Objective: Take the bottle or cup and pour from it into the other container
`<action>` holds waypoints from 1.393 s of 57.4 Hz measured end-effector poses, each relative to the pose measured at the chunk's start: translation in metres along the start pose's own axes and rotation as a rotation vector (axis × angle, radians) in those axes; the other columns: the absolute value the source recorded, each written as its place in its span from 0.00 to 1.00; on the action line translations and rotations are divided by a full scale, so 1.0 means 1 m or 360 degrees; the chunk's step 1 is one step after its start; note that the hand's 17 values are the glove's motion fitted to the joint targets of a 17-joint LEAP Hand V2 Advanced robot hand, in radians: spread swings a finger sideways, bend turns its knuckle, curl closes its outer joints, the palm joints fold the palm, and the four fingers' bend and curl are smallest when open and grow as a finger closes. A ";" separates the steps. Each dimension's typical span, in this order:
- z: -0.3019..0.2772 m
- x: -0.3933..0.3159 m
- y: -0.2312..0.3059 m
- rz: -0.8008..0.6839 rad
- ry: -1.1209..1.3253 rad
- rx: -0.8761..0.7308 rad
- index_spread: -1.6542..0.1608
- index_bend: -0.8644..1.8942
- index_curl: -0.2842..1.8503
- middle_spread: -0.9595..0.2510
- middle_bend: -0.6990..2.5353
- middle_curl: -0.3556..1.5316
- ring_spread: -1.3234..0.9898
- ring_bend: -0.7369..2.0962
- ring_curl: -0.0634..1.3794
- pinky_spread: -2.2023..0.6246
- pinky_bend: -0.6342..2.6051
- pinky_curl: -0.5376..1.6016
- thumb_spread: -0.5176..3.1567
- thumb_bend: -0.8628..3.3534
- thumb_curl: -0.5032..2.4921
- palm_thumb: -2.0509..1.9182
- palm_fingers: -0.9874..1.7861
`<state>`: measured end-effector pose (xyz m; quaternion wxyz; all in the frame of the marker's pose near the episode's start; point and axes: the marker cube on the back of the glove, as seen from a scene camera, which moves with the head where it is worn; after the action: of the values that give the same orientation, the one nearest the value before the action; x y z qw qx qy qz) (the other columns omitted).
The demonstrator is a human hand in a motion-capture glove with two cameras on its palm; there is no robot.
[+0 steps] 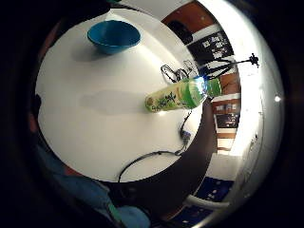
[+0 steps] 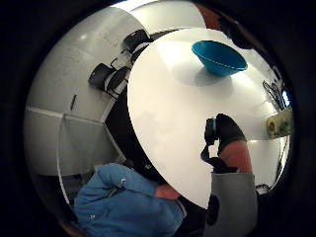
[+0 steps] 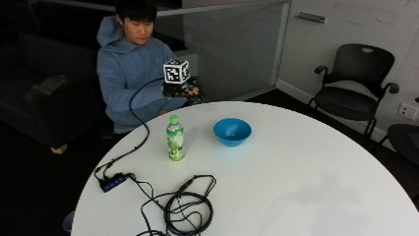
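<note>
Outside view: a person in a blue hooded top sits at the far left edge of a round white table (image 3: 308, 162). The gloved right hand (image 3: 187, 91) is raised above the table's far edge, in front of the person's chest, well apart from both containers. It holds nothing. Whether its fingers are spread or curled cannot be told; they are mostly hidden from this camera.

A green bottle (image 3: 175, 139) with a green cap and a pale yellow-green label stands upright on the table, left of centre and on the person's side. A blue bowl (image 3: 231, 131) sits just to the right of it, slightly farther back, upright with its opening facing up. Bottle and bowl are near each other but not touching.

On the near left part of the table lies a coil of black cable (image 3: 187, 209), and farther left a small black hub (image 3: 112, 183) with blue lights, with a cable running from it.

Two black chairs (image 3: 353, 91) stand by the wall at far right.

Little finger side palm view: the bottle (image 1: 183, 94) stands on the white tabletop with the bowl (image 1: 114, 36) apart from it; neither is close to the palm.

Thumb side palm view: a black-gloved finger (image 2: 227, 129) shows over the tabletop, with the bowl (image 2: 218, 58) beyond it.
</note>
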<state>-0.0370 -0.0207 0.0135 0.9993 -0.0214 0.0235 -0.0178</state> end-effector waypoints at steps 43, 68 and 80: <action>-0.046 0.149 0.089 0.0315 -0.0091 0.0151 0.72 0.36 0.26 0.79 0.27 0.33 0.64 0.38 0.25 0.86 0.33 0.37 0.41 0.20 0.32 0.70 0.44; -0.021 0.248 0.105 0.0315 -0.0658 0.0460 0.71 0.36 0.23 0.77 0.27 0.33 0.65 0.43 0.27 0.86 0.38 0.39 0.40 0.20 0.31 0.68 0.37; 0.014 0.275 0.087 0.0410 -0.1097 0.0575 0.71 0.36 0.23 0.77 0.27 0.34 0.64 0.44 0.27 0.86 0.39 0.39 0.40 0.20 0.30 0.66 0.35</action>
<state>0.2414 0.0571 0.0115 0.9304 0.1529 -0.3137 0.1120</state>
